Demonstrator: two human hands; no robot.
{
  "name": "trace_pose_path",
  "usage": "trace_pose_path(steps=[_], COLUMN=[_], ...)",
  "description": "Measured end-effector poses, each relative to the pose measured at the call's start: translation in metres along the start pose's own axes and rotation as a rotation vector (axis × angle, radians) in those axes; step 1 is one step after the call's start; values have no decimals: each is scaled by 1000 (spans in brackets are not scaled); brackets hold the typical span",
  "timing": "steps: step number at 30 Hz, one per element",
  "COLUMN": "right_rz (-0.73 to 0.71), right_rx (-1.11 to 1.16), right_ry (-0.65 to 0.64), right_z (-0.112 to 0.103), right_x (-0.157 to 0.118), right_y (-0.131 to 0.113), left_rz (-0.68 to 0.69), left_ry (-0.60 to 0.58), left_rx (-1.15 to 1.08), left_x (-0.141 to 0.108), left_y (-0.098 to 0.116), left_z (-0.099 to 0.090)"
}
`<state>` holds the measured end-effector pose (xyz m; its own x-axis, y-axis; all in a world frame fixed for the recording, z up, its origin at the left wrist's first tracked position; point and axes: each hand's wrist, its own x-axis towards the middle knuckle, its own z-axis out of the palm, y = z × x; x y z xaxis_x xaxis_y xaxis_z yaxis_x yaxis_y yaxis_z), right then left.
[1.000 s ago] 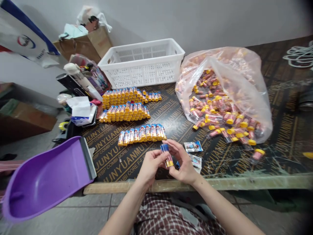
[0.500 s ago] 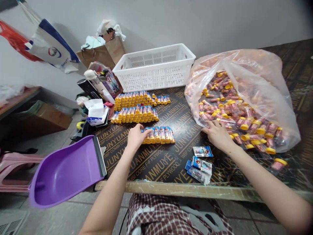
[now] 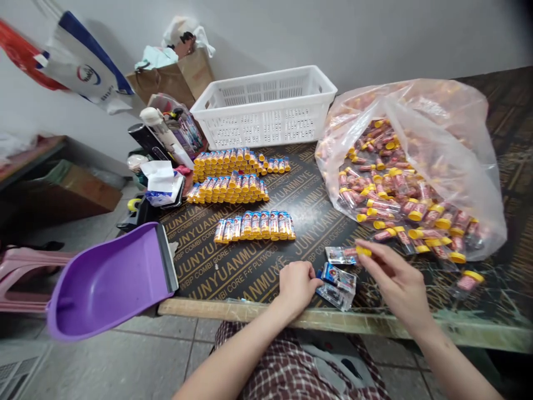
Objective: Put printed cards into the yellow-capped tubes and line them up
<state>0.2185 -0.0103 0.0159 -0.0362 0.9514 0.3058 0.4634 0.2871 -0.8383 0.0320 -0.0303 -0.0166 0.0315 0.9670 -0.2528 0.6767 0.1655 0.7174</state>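
Note:
My right hand [image 3: 395, 278] pinches a small clear tube with a yellow cap [image 3: 363, 251], held over a flat blue-and-clear sleeve [image 3: 336, 255]. My left hand [image 3: 297, 283] is closed at the left edge of a small pile of similar sleeves [image 3: 339, 280]; whether it grips one is too small to make out. Beyond my left hand stands a short row of blue-wrapped, yellow-capped tubes [image 3: 258, 224]. Two larger groups of wrapped tubes [image 3: 237, 188] lie farther back. At the right, a big translucent bag [image 3: 453, 161] spills unwrapped yellow-capped tubes [image 3: 397, 183].
A white slotted basket [image 3: 266, 119] stands against the wall. At the table's left edge are a purple dustpan [image 3: 112, 283], a tissue pack [image 3: 162, 183] and bottles [image 3: 156, 125]. One loose tube [image 3: 469, 280] lies near the right front. The wooden edge [image 3: 250, 310] runs along the front.
My left hand has moved right and nearer, from the short tube row to the sleeves. My right hand has come away from the bag toward the sleeves, now with a tube in its fingers.

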Motion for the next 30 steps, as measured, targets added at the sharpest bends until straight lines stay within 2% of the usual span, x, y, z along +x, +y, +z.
trace_pose_path(steps=[3,5,11,16,18,20,25,30], right_rz=[141,180,92,-4,-5,48,234,172], right_rx=[131,155,22,-69,-99,-77,182,297], right_ry=[-97,-118,-1,-76,-79,-64,31,82], right_z=[10,15,11,4,4,5,9,18], right_x=[-32,-48,-70,-70,-70,-71,-67,-60], right_y=[-6,-4,-5,-11,-10,-10,-14,-25], left_rz=[1,6,31,61,52,-3,-174,-257], left_ry=[-13,-14,47,136,149,127,68,73], left_rx=[39,71,-16,-118,-216,-412,-916,-1133], left_x=[-1,-4,-12,-15,-16,-15,-11,-10], left_y=[0,1,-6,-12,-13,-15,-16,-11], left_z=[-3,-6,-6,-7,-9,-12,-21,-32])
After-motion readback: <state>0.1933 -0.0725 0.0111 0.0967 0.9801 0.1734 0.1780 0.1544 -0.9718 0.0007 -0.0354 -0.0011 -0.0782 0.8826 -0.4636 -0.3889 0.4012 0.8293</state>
